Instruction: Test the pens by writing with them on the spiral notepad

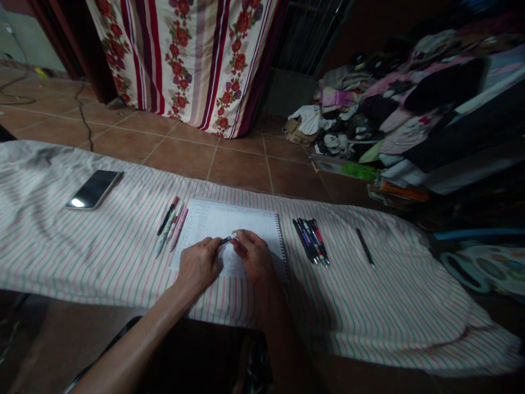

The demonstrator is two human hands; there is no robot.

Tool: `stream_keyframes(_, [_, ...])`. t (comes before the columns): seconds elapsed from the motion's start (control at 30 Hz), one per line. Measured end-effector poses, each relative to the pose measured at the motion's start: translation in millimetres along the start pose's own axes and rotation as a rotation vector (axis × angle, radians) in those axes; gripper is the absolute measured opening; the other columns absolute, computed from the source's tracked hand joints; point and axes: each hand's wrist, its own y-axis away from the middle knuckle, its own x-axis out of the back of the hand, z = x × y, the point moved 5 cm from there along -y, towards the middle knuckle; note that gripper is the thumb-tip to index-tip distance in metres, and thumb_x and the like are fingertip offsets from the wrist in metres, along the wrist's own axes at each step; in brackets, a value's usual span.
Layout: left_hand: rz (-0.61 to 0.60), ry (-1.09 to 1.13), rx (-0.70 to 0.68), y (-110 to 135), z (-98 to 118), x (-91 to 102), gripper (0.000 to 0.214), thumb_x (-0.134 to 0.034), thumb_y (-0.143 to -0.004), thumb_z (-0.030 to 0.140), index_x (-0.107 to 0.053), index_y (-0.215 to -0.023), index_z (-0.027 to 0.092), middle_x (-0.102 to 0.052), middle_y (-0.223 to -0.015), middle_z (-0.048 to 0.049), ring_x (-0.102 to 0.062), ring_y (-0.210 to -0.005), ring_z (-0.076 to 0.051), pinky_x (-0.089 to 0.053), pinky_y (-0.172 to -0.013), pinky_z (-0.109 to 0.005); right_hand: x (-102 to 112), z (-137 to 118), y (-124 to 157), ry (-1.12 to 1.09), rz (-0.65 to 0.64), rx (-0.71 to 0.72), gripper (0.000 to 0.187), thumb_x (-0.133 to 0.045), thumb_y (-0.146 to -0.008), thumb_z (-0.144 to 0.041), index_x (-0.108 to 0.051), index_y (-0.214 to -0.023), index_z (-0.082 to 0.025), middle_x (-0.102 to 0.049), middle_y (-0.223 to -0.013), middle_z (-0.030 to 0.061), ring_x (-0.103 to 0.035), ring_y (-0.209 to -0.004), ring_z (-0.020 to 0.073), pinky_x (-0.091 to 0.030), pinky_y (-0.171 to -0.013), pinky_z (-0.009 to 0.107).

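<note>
Above a spiral notebook with writing on its page, my two hands meet at a dark pen. My left hand is closed round the pen's left part. At the other end, the fingertips of my right hand pinch a small whitish part of it; whether that is a cap or the pen's end I cannot make out. Left of the notebook lie several pens, among them a pink pen and a black pen with an orange end. A bundle of several dark pens lies to its right.
A single black pen lies farther right on the striped cloth covering the table. At the left is a phone. Beyond the table are a floral curtain, a tiled floor and a heap of clothes.
</note>
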Motion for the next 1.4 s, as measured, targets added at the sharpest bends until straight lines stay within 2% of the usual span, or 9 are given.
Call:
stream_keyframes(0.13, [-0.019,-0.005,0.026,0.3,-1.2,-0.4,0.029,-0.031,-0.087,0.024,-0.057,-0.100,0.020,-0.065,-0.087,-0.0035,-0.062,-0.075,-0.018,-0.039,-0.058,-0.026,-3.0,-3.6,3.3,-0.003,-0.068,-0.039,0.030,-0.078,-0.050,-0.031,-0.067,-0.074,-0.016,-0.065,-0.076,0.0006,-0.058,-0.061,0.0081,-0.045,-0.052,0.017])
stream_keyframes(0.27, [-0.015,0.000,0.033,0.0,-2.1,0.2,0.029,-0.031,-0.087,0.024,-0.057,-0.101,0.020,-0.065,-0.089,-0.0041,-0.062,-0.077,-0.018,-0.039,-0.060,-0.026,-6.0,-5.3,6.4,-0.060,-0.114,-0.063,0.043,-0.077,-0.052,-0.032,-0.064,-0.092,-0.020,-0.067,-0.087,0.0023,-0.061,-0.066,0.0097,-0.047,-0.054,0.017])
stream_keyframes(0.33, [-0.017,0.003,0.029,-0.1,-1.9,0.2,0.029,-0.031,-0.088,0.024,-0.057,-0.101,0.019,-0.065,-0.088,-0.0041,-0.062,-0.077,-0.018,-0.039,-0.060,-0.026,-5.4,-3.9,5.2,-0.062,-0.104,-0.047,0.042,-0.077,-0.053,-0.035,-0.064,-0.089,-0.020,-0.067,-0.084,0.0019,-0.061,-0.065,0.0096,-0.048,-0.054,0.017])
stream_keyframes(0.5, [-0.030,-0.019,0.018,0.6,-0.4,0.3,0.028,-0.031,-0.087,0.023,-0.057,-0.099,0.019,-0.065,-0.086,-0.0039,-0.062,-0.075,-0.018,-0.038,-0.058,-0.026,0.8,1.5,-1.1,0.002,-0.017,0.005,0.032,-0.079,-0.050,-0.037,-0.064,-0.068,-0.015,-0.063,-0.068,-0.0004,-0.058,-0.059,0.0085,-0.048,-0.054,0.018])
stream_keyframes(0.67, [-0.044,-0.032,0.028,0.4,-1.0,1.1,0.027,-0.032,-0.086,0.022,-0.057,-0.097,0.020,-0.065,-0.087,-0.0042,-0.061,-0.074,-0.017,-0.037,-0.057,-0.026,-0.3,-1.6,1.1,0.024,-0.043,-0.014,0.032,-0.078,-0.050,-0.033,-0.066,-0.075,-0.016,-0.066,-0.079,0.0013,-0.060,-0.062,0.0094,-0.047,-0.052,0.017])
stream_keyframes(0.83, [-0.021,-0.040,0.030,-0.2,-2.0,2.2,0.027,-0.031,-0.086,0.022,-0.056,-0.096,0.019,-0.064,-0.084,-0.0044,-0.061,-0.073,-0.018,-0.036,-0.055,-0.026,-3.8,-4.2,4.8,-0.036,-0.099,-0.037,0.041,-0.076,-0.054,-0.033,-0.063,-0.090,-0.019,-0.067,-0.084,0.0023,-0.062,-0.067,0.0108,-0.049,-0.057,0.019])
stream_keyframes(1.07, [-0.050,-0.054,0.013,0.3,-0.3,0.9,0.027,-0.033,-0.085,0.020,-0.057,-0.097,0.019,-0.064,-0.084,-0.0043,-0.061,-0.074,-0.018,-0.037,-0.056,-0.026,1.7,0.7,-0.4,0.033,-0.012,0.006,0.031,-0.078,-0.051,-0.036,-0.062,-0.067,-0.015,-0.060,-0.065,-0.0018,-0.058,-0.058,0.0090,-0.049,-0.056,0.020])
stream_keyframes(1.27, [-0.029,-0.050,0.013,-0.4,-1.1,2.3,0.028,-0.032,-0.085,0.020,-0.056,-0.097,0.019,-0.065,-0.084,-0.0043,-0.062,-0.073,-0.018,-0.037,-0.055,-0.026,-0.7,-3.6,3.3,-0.001,-0.067,-0.044,0.036,-0.078,-0.051,-0.031,-0.065,-0.082,-0.017,-0.065,-0.080,0.0003,-0.061,-0.065,0.0097,-0.048,-0.056,0.018])
stream_keyframes(1.4, [-0.030,-0.053,0.024,-0.5,-1.9,1.8,0.027,-0.031,-0.086,0.023,-0.056,-0.096,0.019,-0.065,-0.084,-0.0042,-0.061,-0.073,-0.017,-0.036,-0.055,-0.025,-1.5,-3.9,3.8,-0.043,-0.075,-0.050,0.042,-0.078,-0.051,-0.034,-0.064,-0.088,-0.019,-0.065,-0.078,0.0009,-0.062,-0.064,0.0119,-0.050,-0.056,0.021])
